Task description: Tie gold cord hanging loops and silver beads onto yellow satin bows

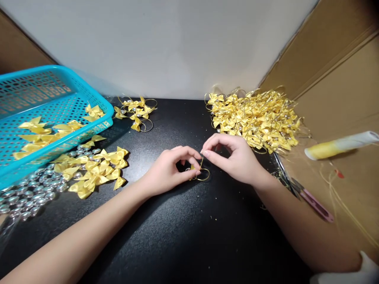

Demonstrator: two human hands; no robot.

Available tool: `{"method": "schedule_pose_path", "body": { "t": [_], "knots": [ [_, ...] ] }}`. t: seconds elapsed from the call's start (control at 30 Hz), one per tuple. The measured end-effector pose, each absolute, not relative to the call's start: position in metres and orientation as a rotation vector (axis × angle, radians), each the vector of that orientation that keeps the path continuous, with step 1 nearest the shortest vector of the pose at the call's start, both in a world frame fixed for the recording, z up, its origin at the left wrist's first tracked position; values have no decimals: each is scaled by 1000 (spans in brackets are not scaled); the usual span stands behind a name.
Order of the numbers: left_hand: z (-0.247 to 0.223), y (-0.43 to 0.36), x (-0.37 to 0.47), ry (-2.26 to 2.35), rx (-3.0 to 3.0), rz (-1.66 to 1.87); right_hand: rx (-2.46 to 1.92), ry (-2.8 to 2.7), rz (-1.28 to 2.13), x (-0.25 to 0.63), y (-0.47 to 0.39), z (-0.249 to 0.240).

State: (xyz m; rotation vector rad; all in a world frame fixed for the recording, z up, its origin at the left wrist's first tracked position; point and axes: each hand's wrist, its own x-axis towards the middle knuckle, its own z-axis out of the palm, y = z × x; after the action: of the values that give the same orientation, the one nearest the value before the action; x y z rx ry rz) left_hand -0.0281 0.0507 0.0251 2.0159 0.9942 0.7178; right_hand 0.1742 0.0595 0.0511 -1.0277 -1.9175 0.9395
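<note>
Near the middle of the black table, my left hand (173, 169) pinches a small yellow bow with a gold cord loop (203, 174); the fingers hide most of the bow. Just to its right, my right hand (233, 157) has its thumb and index finger pressed together on the upper end of the gold cord (201, 161), which stands up between the two hands. The hands are close together but apart. Loose yellow bows (96, 173) lie left of my left hand. A large heap of yellow bows with gold loops (254, 118) sits beyond my right hand.
At the left stands a turquoise basket (59, 71) holding yellow bows, with silvery beads (32, 191) in front. Several looped bows (137, 110) lie at the back. Pink-handled snips (316, 205) lie by my right forearm, near a yellow-white roll (340, 146) and cardboard (340, 90).
</note>
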Motion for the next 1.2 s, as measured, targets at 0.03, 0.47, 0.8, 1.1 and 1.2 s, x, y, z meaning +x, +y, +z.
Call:
{"method": "schedule_pose_path", "body": {
  "t": [0.03,0.47,0.8,1.1,1.2],
  "knots": [
    [24,51,-27,993,1990,709,-1031,-1913,935,174,60,51],
    [19,57,-30,993,2109,701,-1106,-1835,952,181,66,50],
    [18,58,-21,906,1870,694,-1068,-1841,969,176,64,50],
    [20,62,-33,886,1882,622,-1108,-1839,934,181,69,51],
    [19,63,-35,861,1874,588,-1125,-1834,940,183,71,51]
  ]
}}
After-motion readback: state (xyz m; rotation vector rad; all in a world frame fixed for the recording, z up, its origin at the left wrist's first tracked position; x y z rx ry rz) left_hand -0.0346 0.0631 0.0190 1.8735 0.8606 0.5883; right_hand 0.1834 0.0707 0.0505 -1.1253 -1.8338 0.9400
